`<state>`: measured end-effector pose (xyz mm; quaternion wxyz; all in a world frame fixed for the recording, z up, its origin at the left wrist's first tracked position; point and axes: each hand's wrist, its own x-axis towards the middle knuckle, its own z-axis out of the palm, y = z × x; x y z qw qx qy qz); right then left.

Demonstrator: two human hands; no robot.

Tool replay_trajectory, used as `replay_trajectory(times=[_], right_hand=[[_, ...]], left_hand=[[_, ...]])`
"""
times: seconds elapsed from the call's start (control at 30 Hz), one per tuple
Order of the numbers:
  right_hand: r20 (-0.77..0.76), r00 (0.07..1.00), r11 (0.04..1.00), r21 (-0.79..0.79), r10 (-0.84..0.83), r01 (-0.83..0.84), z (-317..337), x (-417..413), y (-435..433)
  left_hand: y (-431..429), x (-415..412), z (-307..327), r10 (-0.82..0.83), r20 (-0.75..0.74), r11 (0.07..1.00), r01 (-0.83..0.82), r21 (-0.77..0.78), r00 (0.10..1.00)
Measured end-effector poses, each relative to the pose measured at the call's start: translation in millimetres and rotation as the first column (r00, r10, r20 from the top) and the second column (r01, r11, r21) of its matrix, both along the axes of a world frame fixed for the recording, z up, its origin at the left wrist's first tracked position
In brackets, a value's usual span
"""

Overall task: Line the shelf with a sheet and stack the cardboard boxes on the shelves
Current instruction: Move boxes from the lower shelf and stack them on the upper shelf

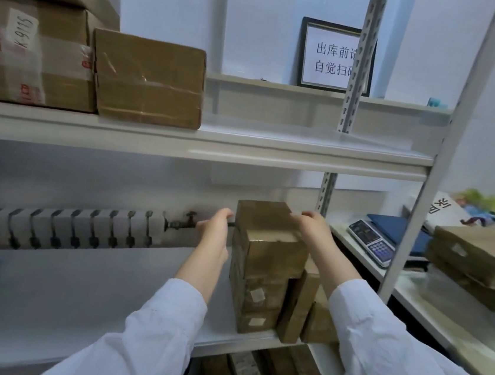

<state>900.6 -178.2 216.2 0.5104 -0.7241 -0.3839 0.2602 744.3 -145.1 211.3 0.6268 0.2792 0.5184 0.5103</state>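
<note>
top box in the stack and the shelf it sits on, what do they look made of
Top box: brown corrugated-looking cardboard, matte, with glossy clear tape catching light. Shelf: looks like painted metal, smooth off-white, judging by the perforated angle posts; a laminate board cannot be ruled out.

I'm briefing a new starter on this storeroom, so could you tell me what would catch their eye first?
Centre frame, both hands, left hand and right hand, flank the top cardboard box of a stack on the middle shelf. Larger taped boxes fill the upper shelf's left end, and a framed sign leans against the back wall.
</note>
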Motion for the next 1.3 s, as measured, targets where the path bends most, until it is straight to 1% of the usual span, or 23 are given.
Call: replay_trajectory(times=[0.13, 0.23, 0.33, 0.43, 0.5, 0.57, 0.67, 0.8, 0.93, 1.1, 1.2, 1.3], right_hand=[[-0.037, 0.999, 0.996, -0.084, -0.001, -0.002, -20, 17, 5], [-0.072, 0.997, 0.994, -0.110, 0.019, -0.027, -30, 27, 11], [-0.095, 0.995, 0.994, -0.104, 0.029, -0.039, -35, 32, 15], [-0.084, 0.995, 0.993, -0.103, 0.051, -0.059, -41, 36, 18], [-0.067, 0.997, 0.994, -0.098, 0.048, -0.054, -44, 38, 20], [-0.060, 0.998, 0.996, -0.082, 0.035, -0.040, -44, 40, 22], [-0.095, 0.995, 1.000, -0.025, 0.012, -0.014, -39, 36, 22], [-0.135, 0.990, 0.998, 0.049, 0.043, -0.036, -25, 23, 17], [-0.160, 0.984, 0.989, 0.132, 0.083, -0.062, -12, 10, 9], [-0.106, 0.994, 0.984, 0.177, 0.016, 0.003, 6, -24, -7], [-0.119, 0.989, 0.975, 0.212, 0.089, -0.063, 11, -45, -11], [-0.048, 0.991, 0.966, 0.234, 0.124, -0.110, 19, -66, -21]], left_hand=[[0, 16, -20, -0.213, -0.017, 0.976, 0.212, -0.056, 0.977], [-3, 24, -30, -0.311, -0.039, 0.949, 0.308, -0.069, 0.950], [-2, 32, -38, -0.394, -0.041, 0.912, 0.385, -0.141, 0.918], [-1, 37, -45, -0.457, -0.009, 0.880, 0.451, -0.150, 0.889], [3, 39, -52, -0.453, -0.008, 0.883, 0.447, -0.139, 0.892], [4, 35, -54, -0.411, -0.014, 0.905, 0.407, -0.123, 0.911], [5, 22, -51, -0.340, 0.040, 0.936, 0.342, -0.087, 0.940], [4, -4, -39, -0.296, 0.046, 0.952, 0.299, -0.068, 0.954], [0, -40, -22, -0.314, 0.043, 0.947, 0.316, -0.064, 0.949], [-11, -96, -6, -0.337, -0.043, 0.940, 0.334, -0.067, 0.940], [-22, -125, 2, -0.360, -0.089, 0.933, 0.356, -0.059, 0.929], [-36, -148, 14, -0.380, -0.107, 0.925, 0.378, -0.034, 0.919]])
